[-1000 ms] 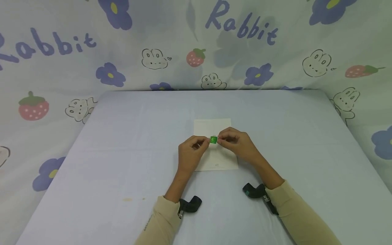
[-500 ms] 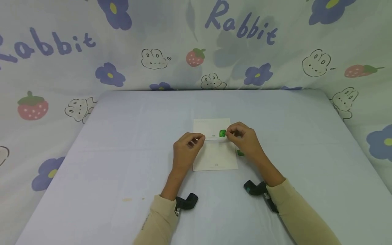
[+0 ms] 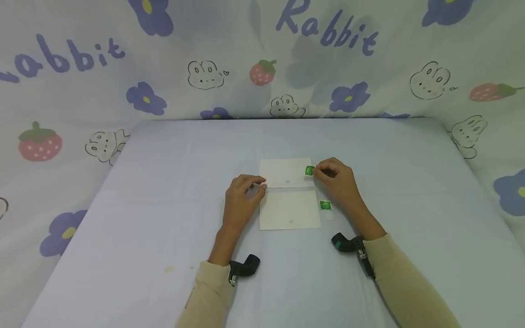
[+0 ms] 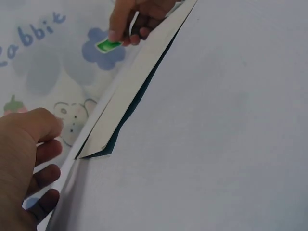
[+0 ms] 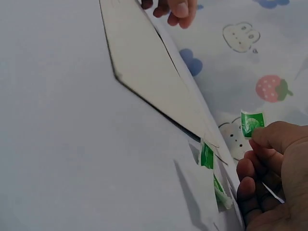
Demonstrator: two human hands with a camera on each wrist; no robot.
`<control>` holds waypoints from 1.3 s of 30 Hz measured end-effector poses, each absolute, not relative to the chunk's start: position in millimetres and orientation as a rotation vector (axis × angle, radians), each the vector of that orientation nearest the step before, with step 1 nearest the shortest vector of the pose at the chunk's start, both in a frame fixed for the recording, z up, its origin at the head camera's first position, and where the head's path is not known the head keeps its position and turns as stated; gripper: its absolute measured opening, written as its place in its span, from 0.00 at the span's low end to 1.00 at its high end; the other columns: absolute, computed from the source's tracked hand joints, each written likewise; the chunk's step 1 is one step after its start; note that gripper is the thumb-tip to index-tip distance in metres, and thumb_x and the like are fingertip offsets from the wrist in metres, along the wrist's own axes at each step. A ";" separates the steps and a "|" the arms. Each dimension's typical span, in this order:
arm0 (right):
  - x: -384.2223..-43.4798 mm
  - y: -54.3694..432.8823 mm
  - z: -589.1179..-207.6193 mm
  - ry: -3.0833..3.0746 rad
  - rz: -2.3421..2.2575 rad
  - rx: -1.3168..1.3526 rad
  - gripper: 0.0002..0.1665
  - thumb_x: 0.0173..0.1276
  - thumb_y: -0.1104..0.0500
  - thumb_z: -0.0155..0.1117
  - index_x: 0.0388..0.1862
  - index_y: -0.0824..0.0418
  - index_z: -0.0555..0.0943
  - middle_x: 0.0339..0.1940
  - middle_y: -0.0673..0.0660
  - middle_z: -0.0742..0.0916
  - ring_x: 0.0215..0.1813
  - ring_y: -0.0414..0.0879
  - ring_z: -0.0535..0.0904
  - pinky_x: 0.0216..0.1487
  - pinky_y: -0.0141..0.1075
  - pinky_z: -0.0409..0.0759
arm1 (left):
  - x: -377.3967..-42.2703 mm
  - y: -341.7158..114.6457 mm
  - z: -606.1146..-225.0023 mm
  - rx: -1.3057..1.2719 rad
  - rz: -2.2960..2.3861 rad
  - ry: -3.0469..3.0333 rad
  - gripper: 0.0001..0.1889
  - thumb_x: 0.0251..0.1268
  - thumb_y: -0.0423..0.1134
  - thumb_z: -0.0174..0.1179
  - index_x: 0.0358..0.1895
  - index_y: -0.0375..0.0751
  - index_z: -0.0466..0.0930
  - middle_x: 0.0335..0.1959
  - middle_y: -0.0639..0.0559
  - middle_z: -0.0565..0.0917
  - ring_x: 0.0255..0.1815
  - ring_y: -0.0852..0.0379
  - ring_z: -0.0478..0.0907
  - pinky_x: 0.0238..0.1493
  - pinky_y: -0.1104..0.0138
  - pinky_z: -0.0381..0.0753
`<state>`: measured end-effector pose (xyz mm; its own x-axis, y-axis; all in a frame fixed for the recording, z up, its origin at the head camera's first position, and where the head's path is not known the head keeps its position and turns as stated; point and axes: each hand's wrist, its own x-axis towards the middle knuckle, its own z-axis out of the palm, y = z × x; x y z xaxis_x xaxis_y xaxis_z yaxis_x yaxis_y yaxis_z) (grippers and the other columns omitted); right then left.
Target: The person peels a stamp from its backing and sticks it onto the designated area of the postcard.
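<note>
My right hand (image 3: 337, 178) pinches a small green stamp-like sticker (image 3: 309, 170) between thumb and forefinger. It overlaps the right edge of the far cream card (image 3: 283, 171) in the head view. The white-bordered sticker (image 5: 252, 124) sticks out past the fingertips in the right wrist view. My left hand (image 3: 239, 200) holds nothing; its fingers are loosely bent, with the fingertips right by the cards' left edges. Nearer me lies a second cream card (image 3: 287, 207). A second green sticker (image 3: 326, 205) rests on the white cloth right of the near card.
A whitish scrap (image 3: 330, 217) lies just below the sticker on the table. White cloth (image 3: 197, 159) covers the table, and a printed curtain (image 3: 229, 41) hangs behind its far edge. Each wrist wears a black camera mount (image 3: 246, 265).
Both hands met at a green sticker over the cards; they have since parted. The right hand moved right and farther away with it, the left hand moved left. The second sticker is uncovered.
</note>
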<state>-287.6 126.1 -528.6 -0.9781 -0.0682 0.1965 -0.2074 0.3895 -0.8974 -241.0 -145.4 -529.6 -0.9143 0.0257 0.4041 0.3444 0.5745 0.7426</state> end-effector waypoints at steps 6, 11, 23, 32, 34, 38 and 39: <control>-293.9 128.9 -531.6 -2.529 1.634 0.247 0.08 0.69 0.58 0.70 0.38 0.63 0.86 0.42 0.53 0.84 0.45 0.44 0.79 0.47 0.29 0.77 | -246.1 -145.6 -532.3 -0.298 -1.220 -2.465 0.07 0.65 0.34 0.68 0.44 0.42 0.88 0.42 0.51 0.82 0.42 0.52 0.76 0.43 0.62 0.76; -300.8 127.8 -528.9 -2.503 1.676 0.256 0.08 0.69 0.58 0.70 0.37 0.63 0.86 0.41 0.52 0.84 0.44 0.43 0.79 0.47 0.29 0.77 | -250.9 -147.9 -530.9 -0.294 -1.201 -2.479 0.08 0.65 0.34 0.68 0.45 0.41 0.88 0.43 0.51 0.82 0.43 0.52 0.76 0.44 0.63 0.76; -314.9 127.2 -530.1 -2.520 1.652 0.234 0.09 0.69 0.57 0.70 0.39 0.63 0.86 0.42 0.53 0.84 0.45 0.45 0.79 0.47 0.31 0.77 | -262.4 -153.1 -530.7 -0.292 -1.241 -2.517 0.09 0.62 0.35 0.71 0.46 0.43 0.89 0.44 0.50 0.82 0.46 0.52 0.75 0.46 0.60 0.75; -325.4 128.1 -533.0 -2.538 1.617 0.244 0.10 0.68 0.58 0.71 0.38 0.65 0.87 0.41 0.54 0.84 0.41 0.46 0.77 0.43 0.30 0.75 | -269.3 -153.1 -533.5 -0.299 -1.165 -2.590 0.11 0.62 0.35 0.71 0.47 0.42 0.88 0.45 0.49 0.81 0.46 0.50 0.73 0.46 0.59 0.73; -327.9 128.6 -532.9 -2.555 1.599 0.249 0.10 0.68 0.57 0.71 0.39 0.64 0.87 0.41 0.53 0.84 0.41 0.45 0.77 0.43 0.30 0.76 | -271.7 -152.6 -533.3 -0.296 -1.154 -2.589 0.10 0.62 0.35 0.71 0.46 0.41 0.88 0.45 0.48 0.81 0.45 0.50 0.73 0.46 0.59 0.73; -330.3 128.6 -532.1 -2.579 1.564 0.246 0.10 0.68 0.56 0.71 0.38 0.62 0.87 0.40 0.52 0.84 0.40 0.45 0.77 0.43 0.32 0.76 | -273.9 -153.0 -532.6 -0.298 -1.154 -2.600 0.09 0.62 0.35 0.71 0.45 0.41 0.88 0.46 0.48 0.80 0.45 0.49 0.72 0.45 0.59 0.72; -330.2 128.4 -532.1 -2.586 1.559 0.244 0.10 0.68 0.55 0.71 0.38 0.62 0.87 0.40 0.52 0.84 0.40 0.45 0.77 0.43 0.32 0.75 | -273.3 -153.5 -532.7 -0.298 -1.153 -2.607 0.09 0.62 0.35 0.71 0.45 0.41 0.88 0.46 0.47 0.80 0.45 0.49 0.72 0.46 0.59 0.72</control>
